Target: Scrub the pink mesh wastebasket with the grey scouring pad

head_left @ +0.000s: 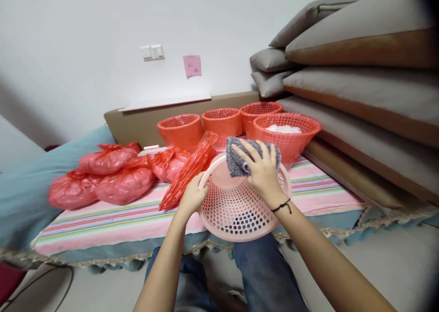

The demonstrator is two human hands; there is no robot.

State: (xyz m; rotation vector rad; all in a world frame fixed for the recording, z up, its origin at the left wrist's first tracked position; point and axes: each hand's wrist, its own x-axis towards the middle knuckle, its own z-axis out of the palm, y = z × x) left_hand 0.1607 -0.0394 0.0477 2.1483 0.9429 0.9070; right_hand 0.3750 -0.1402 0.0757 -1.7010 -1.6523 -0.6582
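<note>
A pale pink plastic basket [219, 235] full of round and square holes is tilted toward me above my knees at the seat's front edge. My left hand [192, 194] is closed on its left rim, thumb on the inside. In my right hand [263, 171] is a folded grey cloth [234, 161], pressed at the basket's far rim with the fingers spread over it. Just left of the basket lies a long, crumpled red plastic bag [190, 172]. A red basket [286, 140] with something white inside stands right behind the cloth.
More red baskets [180, 131] line the back. Several knotted red bags [125, 184] lie at left on the striped pink cloth [113, 227]. Grey-brown cushions [360, 85] are stacked at right. A pink note [192, 66] and a switch [152, 52] are on the wall.
</note>
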